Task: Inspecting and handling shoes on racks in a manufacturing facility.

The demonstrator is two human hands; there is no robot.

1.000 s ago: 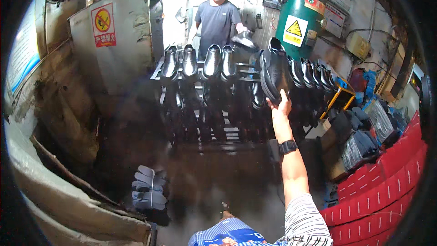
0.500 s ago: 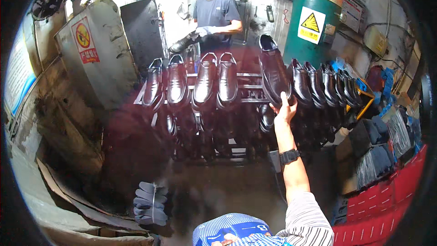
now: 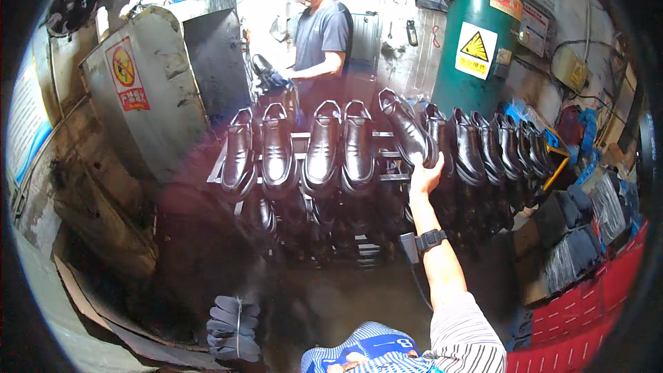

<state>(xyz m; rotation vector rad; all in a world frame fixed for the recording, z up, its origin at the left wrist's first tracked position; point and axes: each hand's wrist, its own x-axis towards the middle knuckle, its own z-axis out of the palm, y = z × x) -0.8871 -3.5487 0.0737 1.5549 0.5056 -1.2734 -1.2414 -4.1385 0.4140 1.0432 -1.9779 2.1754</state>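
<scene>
My right hand (image 3: pixel 426 177) grips a black leather shoe (image 3: pixel 409 132) by its toe end. The shoe tilts with its heel up and to the left, over the rack (image 3: pixel 388 144), between the pair to its left and the row to its right. Whether it touches the rack I cannot tell. Shiny black shoes (image 3: pixel 358 145) stand in line on the top level, toes toward me. More dark shoes (image 3: pixel 261 213) sit on a lower level, partly in shadow. My left hand is not in view.
Behind the rack a person (image 3: pixel 322 38) handles a dark shoe (image 3: pixel 264 72). A green tank (image 3: pixel 459 72) stands at the back right. Bundled grey shoe-shaped pieces (image 3: pixel 233 328) lie low on the left. Red stacked material (image 3: pixel 580 318) and plastic-wrapped bundles (image 3: pixel 572 255) are at my right.
The shoe in my right hand has come down toward the rack and tilted further left. The person behind has turned sideways and looks down. The whole view has shifted slightly.
</scene>
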